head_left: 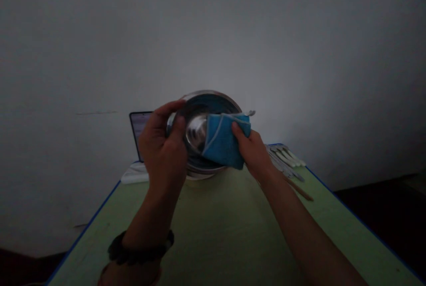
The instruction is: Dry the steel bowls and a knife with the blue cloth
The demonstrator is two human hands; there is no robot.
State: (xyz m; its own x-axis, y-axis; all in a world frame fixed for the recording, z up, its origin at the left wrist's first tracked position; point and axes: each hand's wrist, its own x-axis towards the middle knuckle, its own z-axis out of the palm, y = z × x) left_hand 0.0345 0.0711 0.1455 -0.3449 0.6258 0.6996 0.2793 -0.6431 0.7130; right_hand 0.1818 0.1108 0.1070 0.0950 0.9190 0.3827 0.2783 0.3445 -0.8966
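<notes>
Blue cloth [222, 143] pinched in right hand [253, 150] — left hand [165, 144] apparently clamps bowl [197, 134].

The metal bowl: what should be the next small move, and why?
Perhaps move the blue cloth leftward inside the metal bowl: the left hand holds its left edge, the right hand holds the cloth over its right part, and the shiny centre shows mostly uncovered.

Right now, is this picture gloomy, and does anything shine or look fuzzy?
Head view: dim overall, darkest in the lower corners, with the wall a dull grey; head view: a pale glint inside the metal bowl; head view: soft detail on the cutlery, too soft to tell each piece apart.
</notes>
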